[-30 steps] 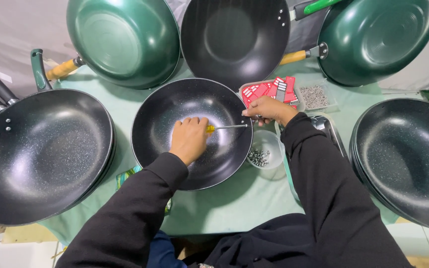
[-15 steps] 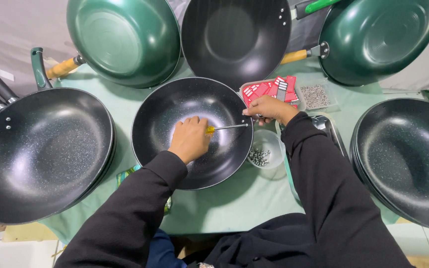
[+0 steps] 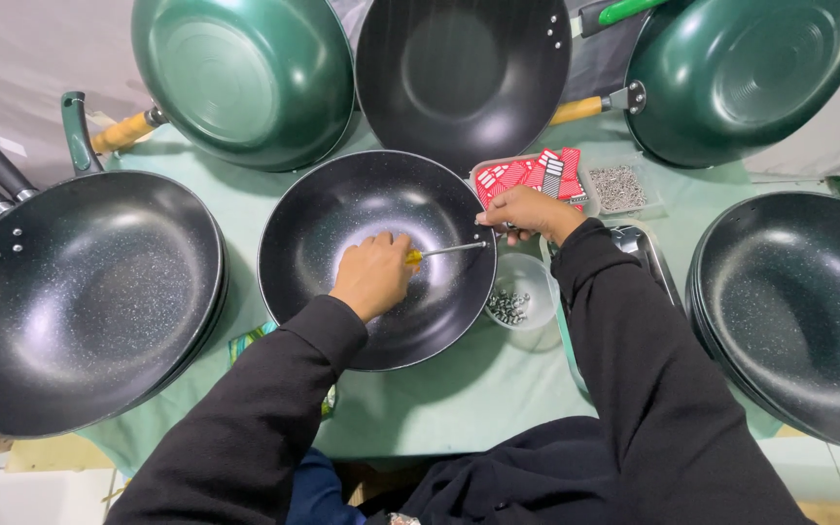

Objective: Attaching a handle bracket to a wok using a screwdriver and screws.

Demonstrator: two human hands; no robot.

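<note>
A person in black sleeves works over a black speckled wok (image 3: 342, 209) at the centre of a green-covered counter (image 3: 459, 399). The left hand (image 3: 373, 274) is closed around the yellow handle of a screwdriver (image 3: 439, 251) inside the bowl, its metal shaft lying level and pointing toward the wok's right rim. The right hand (image 3: 527, 211) is curled at that rim, fingers pinched together where the shaft ends; what, if anything, they grip is too small to tell. Just beside the wok on the right stands a small clear bowl of screws (image 3: 515, 297), with a red patterned packet (image 3: 529, 175) and a clear tray of small metal parts (image 3: 620, 188) behind the right hand. A stack of black pans (image 3: 70, 292) lies at the left and another stack of black pans (image 3: 799, 311) at the right. Two green woks (image 3: 235, 78) (image 3: 746, 73) and a black wok (image 3: 464, 73) lean upright along the back.
</note>
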